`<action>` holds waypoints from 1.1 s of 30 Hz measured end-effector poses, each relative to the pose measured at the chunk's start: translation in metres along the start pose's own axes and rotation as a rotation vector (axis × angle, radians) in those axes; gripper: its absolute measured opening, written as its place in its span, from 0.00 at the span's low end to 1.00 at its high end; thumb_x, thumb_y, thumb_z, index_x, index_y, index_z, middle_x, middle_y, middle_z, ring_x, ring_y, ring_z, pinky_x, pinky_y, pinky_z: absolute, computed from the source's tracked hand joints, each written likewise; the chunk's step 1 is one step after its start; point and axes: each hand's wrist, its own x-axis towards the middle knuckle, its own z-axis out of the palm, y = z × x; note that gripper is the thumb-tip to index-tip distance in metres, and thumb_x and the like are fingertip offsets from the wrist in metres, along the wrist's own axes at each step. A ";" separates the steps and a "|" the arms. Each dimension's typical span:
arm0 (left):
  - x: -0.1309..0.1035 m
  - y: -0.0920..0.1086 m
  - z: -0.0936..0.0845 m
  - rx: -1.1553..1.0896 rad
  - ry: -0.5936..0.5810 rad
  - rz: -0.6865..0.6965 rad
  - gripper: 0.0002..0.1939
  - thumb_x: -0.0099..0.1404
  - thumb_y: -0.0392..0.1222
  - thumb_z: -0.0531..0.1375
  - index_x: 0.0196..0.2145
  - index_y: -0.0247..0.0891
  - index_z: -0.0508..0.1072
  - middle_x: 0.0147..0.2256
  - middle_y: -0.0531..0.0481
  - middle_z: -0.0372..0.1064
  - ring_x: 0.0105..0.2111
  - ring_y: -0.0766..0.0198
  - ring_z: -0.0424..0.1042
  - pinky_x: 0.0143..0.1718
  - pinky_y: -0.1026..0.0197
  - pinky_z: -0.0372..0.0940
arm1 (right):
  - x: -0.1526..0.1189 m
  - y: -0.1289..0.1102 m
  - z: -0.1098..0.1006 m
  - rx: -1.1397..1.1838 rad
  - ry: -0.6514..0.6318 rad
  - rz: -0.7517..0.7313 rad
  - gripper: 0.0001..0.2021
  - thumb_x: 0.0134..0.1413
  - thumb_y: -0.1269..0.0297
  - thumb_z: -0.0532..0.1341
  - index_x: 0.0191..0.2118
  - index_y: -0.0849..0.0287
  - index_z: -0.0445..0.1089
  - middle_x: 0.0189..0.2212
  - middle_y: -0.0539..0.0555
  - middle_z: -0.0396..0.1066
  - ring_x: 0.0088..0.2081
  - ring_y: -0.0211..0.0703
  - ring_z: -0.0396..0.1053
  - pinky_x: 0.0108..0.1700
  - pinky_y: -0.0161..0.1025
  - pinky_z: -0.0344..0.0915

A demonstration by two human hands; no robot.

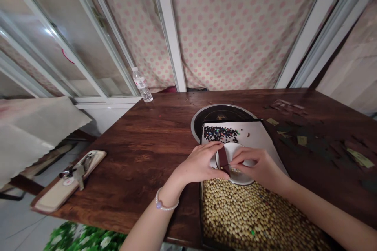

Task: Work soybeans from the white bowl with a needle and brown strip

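Head view: left hand (203, 162) has a maroon strip (223, 157) gripped by its ends, thumb to fingers, over a white dish (235, 147). Right hand (259, 166) is narrow, fingertips pinched at the strip's edge; can't tell if anything tiny is between them.

Step in hand, my read: fine fingertip work on the strip. Next move calls for left steady, right precise and light, both clear of the dish rim.

Containers: dish has a few small pale bits (234, 171) near its close side; hands hide the rest. It sits in a black-rimmed tray (272, 140) with a white liner. Tray near part: packed layer of tan beads (241, 211), one green speck. Far part: loose dark beads (219, 132), some coloured. Round dark tray (226, 113) sits partly hidden behind it.
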 end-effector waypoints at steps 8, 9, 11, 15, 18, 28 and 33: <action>0.000 0.000 0.004 -0.057 -0.059 0.046 0.48 0.51 0.58 0.65 0.63 0.36 0.53 0.65 0.40 0.43 0.64 0.48 0.46 0.63 0.46 0.47 | 0.002 0.010 -0.004 0.036 0.005 0.080 0.04 0.49 0.71 0.63 0.28 0.57 0.75 0.28 0.53 0.75 0.33 0.43 0.71 0.35 0.39 0.67; 0.000 -0.001 0.004 -0.064 -0.057 0.053 0.48 0.51 0.58 0.65 0.63 0.37 0.52 0.65 0.40 0.44 0.64 0.47 0.46 0.63 0.46 0.47 | 0.002 0.010 -0.003 0.010 0.005 0.076 0.04 0.49 0.71 0.62 0.29 0.57 0.75 0.29 0.53 0.75 0.33 0.43 0.71 0.36 0.39 0.67; 0.000 -0.002 0.005 -0.080 -0.049 0.062 0.50 0.50 0.58 0.66 0.63 0.36 0.52 0.64 0.39 0.45 0.63 0.47 0.47 0.63 0.45 0.47 | 0.002 0.008 -0.002 -0.036 -0.004 0.061 0.06 0.51 0.72 0.61 0.30 0.57 0.75 0.30 0.54 0.75 0.34 0.43 0.71 0.36 0.40 0.66; 0.002 -0.005 0.007 -0.122 -0.030 0.066 0.51 0.48 0.58 0.66 0.63 0.35 0.52 0.64 0.38 0.45 0.63 0.46 0.47 0.63 0.45 0.48 | 0.002 0.003 -0.001 -0.071 -0.049 0.055 0.08 0.50 0.75 0.60 0.27 0.58 0.74 0.28 0.54 0.74 0.32 0.42 0.70 0.34 0.39 0.65; 0.003 -0.007 0.008 -0.151 -0.027 0.076 0.50 0.48 0.59 0.66 0.62 0.36 0.54 0.64 0.38 0.46 0.63 0.46 0.48 0.63 0.44 0.47 | 0.002 0.003 -0.001 -0.114 0.007 0.071 0.07 0.50 0.75 0.59 0.28 0.59 0.74 0.29 0.54 0.74 0.32 0.43 0.70 0.32 0.38 0.63; 0.003 -0.009 0.009 -0.148 -0.025 0.086 0.50 0.48 0.59 0.67 0.62 0.34 0.55 0.64 0.38 0.46 0.63 0.46 0.48 0.63 0.45 0.47 | 0.004 0.000 -0.005 -0.132 -0.049 0.026 0.09 0.50 0.76 0.58 0.28 0.59 0.75 0.28 0.54 0.72 0.30 0.40 0.68 0.29 0.36 0.60; 0.003 -0.008 0.009 -0.150 -0.027 0.078 0.50 0.47 0.59 0.67 0.62 0.35 0.55 0.64 0.37 0.46 0.63 0.45 0.48 0.62 0.44 0.48 | 0.005 0.002 -0.005 -0.137 -0.111 0.032 0.09 0.48 0.76 0.59 0.26 0.59 0.75 0.26 0.52 0.72 0.26 0.37 0.66 0.27 0.34 0.60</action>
